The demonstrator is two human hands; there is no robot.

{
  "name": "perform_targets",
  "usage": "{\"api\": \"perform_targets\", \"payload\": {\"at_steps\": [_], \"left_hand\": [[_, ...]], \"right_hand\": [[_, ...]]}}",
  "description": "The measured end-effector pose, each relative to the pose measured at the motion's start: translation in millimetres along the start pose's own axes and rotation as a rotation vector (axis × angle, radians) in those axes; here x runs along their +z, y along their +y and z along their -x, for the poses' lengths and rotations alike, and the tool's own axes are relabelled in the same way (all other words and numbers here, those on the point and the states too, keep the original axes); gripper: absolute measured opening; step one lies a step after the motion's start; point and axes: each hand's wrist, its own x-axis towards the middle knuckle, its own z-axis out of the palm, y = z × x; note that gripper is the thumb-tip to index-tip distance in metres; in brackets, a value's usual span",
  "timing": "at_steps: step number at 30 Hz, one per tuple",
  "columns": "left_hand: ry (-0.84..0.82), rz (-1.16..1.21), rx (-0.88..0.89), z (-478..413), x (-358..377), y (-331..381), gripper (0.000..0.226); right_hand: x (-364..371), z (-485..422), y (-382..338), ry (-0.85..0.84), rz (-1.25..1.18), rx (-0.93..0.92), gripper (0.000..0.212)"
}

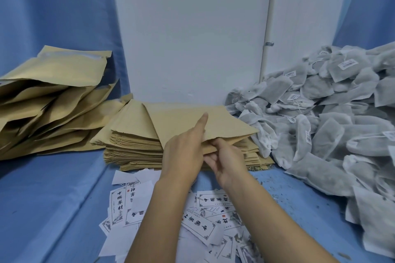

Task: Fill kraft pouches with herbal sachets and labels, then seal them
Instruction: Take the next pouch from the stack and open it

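Puffed pouches (49,100) are already piled at the left, and the top pouch (179,116) of the central flat stack (132,147) is gripped at its near edge by the left hand (182,152), forefinger outstretched, and pinched by the right hand (227,161), yet to be filled from sachets (320,130) and labels (210,198).

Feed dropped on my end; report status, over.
Both the left hand and right hand pinch the top flat brown kraft paper pouch, its near edge lifted off the stack of flat kraft pouches. Grey mesh herbal sachets heaped right, white printed paper labels under forearms. No obstruction seen.
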Motion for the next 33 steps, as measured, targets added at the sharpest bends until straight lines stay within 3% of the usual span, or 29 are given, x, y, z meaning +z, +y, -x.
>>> {"api": "perform_targets", "payload": {"at_steps": [3, 6, 11, 15, 18, 20, 24, 27, 30, 33], "left_hand": [[0.123, -0.038, -0.049, 3.2, -5.9, -13.6, 0.072], [0.22, 0.02, -0.17, 6.4, -13.3, -27.3, 0.068], [0.19, 0.05, -0.286, 8.4, -3.6, -20.3, 0.058], [0.258, 0.253, -0.287, 4.5, 5.6, -2.9, 0.048], [0.283, 0.494, -0.291, 2.0, 9.1, 16.2, 0.034], [0.29, 0.664, -0.33, -0.3, 7.2, 20.9, 0.027], [0.34, 1.014, -0.595, -7.7, 1.8, 18.0, 0.023], [0.354, 1.171, -0.716, -7.5, 0.3, 14.2, 0.022], [0.259, 1.301, -0.793, -4.9, 2.0, 7.3, 0.027], [0.218, 1.195, -0.836, -3.2, 8.3, 4.5, 0.026]], "right_hand": [[-8.0, -5.0, -10.5, 0.087, 0.016, 0.001, 0.006], [-19.5, -10.0, -19.5, 0.172, -0.021, -0.001, 0.017], [-18.6, -6.8, -20.8, 0.179, -0.036, -0.041, 0.016], [-5.2, 3.5, -19.5, -0.069, 0.391, -0.329, 0.024], [10.6, 14.2, -16.3, -0.345, 0.576, -0.598, 0.059], [14.7, 17.1, -15.4, -0.415, 0.702, -0.686, 0.074], [4.5, 12.1, -14.1, -0.319, 1.099, -0.842, 0.076], [-1.9, 6.4, -13.0, -0.286, 1.346, -0.846, 0.076], [-8.2, 3.3, -15.7, -0.24, 1.384, -0.821, 0.071], [-8.2, 7.9, -14.7, -0.138, 1.244, -0.915, 0.071]]}}
